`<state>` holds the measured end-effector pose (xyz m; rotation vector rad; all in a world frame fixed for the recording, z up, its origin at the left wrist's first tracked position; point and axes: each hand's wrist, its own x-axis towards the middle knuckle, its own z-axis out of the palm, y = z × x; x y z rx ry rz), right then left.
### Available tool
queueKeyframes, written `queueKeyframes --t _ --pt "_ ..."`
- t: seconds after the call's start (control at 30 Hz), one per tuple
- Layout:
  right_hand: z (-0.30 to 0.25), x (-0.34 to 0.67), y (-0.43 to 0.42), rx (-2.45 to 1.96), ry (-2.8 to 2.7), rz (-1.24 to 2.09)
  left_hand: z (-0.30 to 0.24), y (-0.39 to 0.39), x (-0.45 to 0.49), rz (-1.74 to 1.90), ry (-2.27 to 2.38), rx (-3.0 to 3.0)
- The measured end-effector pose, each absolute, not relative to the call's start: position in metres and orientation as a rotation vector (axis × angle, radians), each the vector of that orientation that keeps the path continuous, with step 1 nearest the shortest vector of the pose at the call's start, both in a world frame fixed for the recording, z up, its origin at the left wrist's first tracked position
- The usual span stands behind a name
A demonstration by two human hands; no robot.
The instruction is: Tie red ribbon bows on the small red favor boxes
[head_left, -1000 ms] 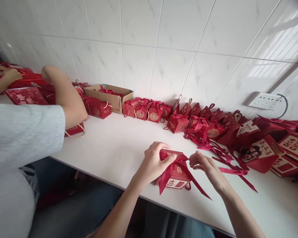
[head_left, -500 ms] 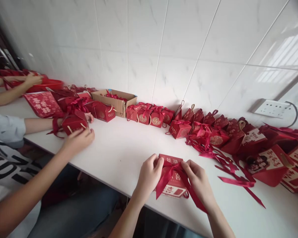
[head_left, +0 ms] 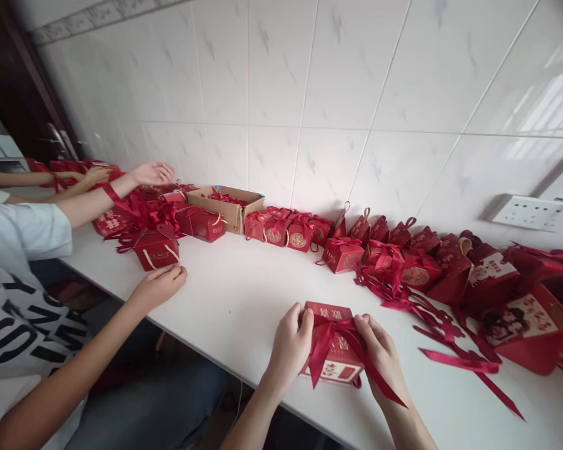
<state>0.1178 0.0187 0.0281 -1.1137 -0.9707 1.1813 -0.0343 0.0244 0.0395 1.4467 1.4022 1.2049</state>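
Observation:
A red gift box [head_left: 334, 370] with gold lettering and a cream label stands near the table's front edge, between my hands. Across its top runs a dark red ribbon [head_left: 323, 350], tied in a bow whose two tails hang down the front. My left hand [head_left: 291, 340] pinches the ribbon at the bow's left side. At the right side, my right hand [head_left: 378, 347] is closed on the ribbon between thumb and fingers. What lies under my fingertips is partly hidden.
Loose red ribbons [head_left: 443, 319] lie on the white table [head_left: 234, 281] to my right. Rows of red boxes [head_left: 298, 234] line the tiled wall, with an open cardboard box [head_left: 237, 215] among them. At left, a co-worker's hand [head_left: 162, 284] is beside a rope-handled box [head_left: 157, 250]. A power strip [head_left: 523, 212] is on the wall.
The view has shifted slightly. My hands keep their pinch on the ribbon. The neighbouring person has let go of the rope-handled box with one hand, now raised toward the back.

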Motion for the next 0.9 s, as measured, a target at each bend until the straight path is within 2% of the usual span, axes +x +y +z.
queueKeyframes --t 0.63,0.9 --pt "0.029 0.11 0.015 -0.847 -0.677 1.432 0.035 0.026 -0.031 1.27 1.353 1.291" --pt "0.026 0.118 0.021 -0.974 -0.768 1.288 0.045 0.028 -0.037 1.127 1.266 1.321"
